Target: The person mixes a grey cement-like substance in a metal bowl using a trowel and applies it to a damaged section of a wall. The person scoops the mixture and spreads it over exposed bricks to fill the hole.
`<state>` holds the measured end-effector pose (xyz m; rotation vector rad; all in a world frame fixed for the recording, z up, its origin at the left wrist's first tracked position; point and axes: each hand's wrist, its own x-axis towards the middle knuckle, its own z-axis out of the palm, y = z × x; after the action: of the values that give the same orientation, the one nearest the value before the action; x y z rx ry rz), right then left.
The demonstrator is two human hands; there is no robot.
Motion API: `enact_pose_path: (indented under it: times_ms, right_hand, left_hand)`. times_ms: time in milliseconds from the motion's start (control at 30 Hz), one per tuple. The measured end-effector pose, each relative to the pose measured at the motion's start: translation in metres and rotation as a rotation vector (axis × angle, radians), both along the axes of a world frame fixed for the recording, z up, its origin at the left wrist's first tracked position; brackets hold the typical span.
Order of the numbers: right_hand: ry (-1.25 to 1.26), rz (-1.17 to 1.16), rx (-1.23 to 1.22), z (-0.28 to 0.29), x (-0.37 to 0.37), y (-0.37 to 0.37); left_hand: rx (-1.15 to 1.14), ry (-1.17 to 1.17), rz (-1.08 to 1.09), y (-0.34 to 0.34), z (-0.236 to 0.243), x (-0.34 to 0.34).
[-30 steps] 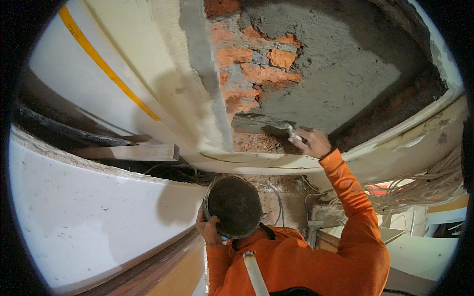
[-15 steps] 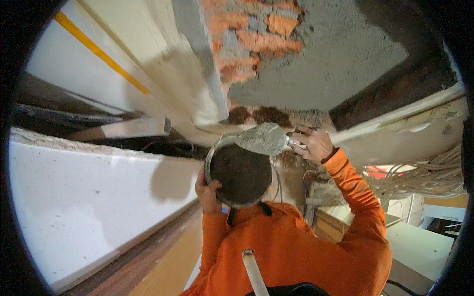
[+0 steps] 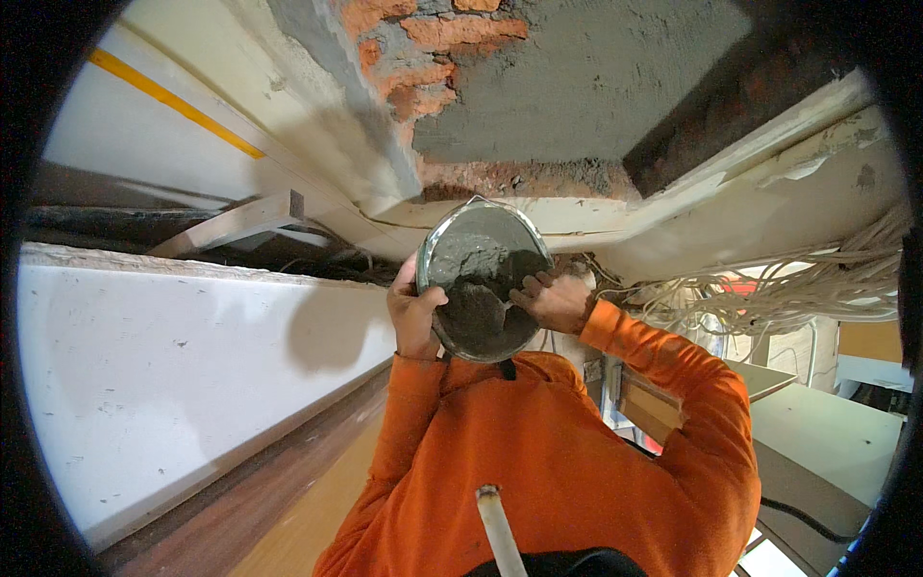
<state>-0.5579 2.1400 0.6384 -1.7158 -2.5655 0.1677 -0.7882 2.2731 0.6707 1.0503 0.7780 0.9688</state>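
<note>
My left hand is closed on the left side of a round bucket, thumb over the rim. Wet grey mortar lies inside the tilted bucket. At the bucket's right side, my right hand grips a trowel by its handle. The trowel's blade is down in the bucket against the mortar, hard to tell from it. Beyond the bucket is a wall with fresh grey plaster and bare orange brick at its left.
A white panel runs along my left, with a short wooden piece behind it. A pale ledge borders the wall at right. Bundled cables hang at the right, above a light-coloured cabinet top.
The trowel, loaded with mortar and held above the bucket's rim before, has come down into the bucket with my right hand. My left hand has raised and tilted the bucket.
</note>
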Motion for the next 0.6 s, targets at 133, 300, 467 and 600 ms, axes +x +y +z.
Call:
enact_pose_path:
  times_ms: [133, 300, 467, 600]
  right_hand:
    - [0.122, -0.13, -0.126, 0.006, -0.004, -0.015]
    - [0.381, -0.252, 0.124, -0.009, 0.003, -0.05]
    - [0.463, -0.346, 0.219, -0.005, 0.003, -0.056]
    - [0.282, -0.371, 0.243, 0.009, 0.012, -0.038]
  left_hand:
    - [-0.056, -0.052, -0.032, -0.01, -0.008, -0.007]
    - [-0.143, -0.072, 0.031, -0.023, 0.0, -0.012]
    - [-0.166, -0.051, 0.054, -0.019, -0.007, -0.022]
    - [-0.107, 0.038, 0.089, -0.018, -0.015, -0.024]
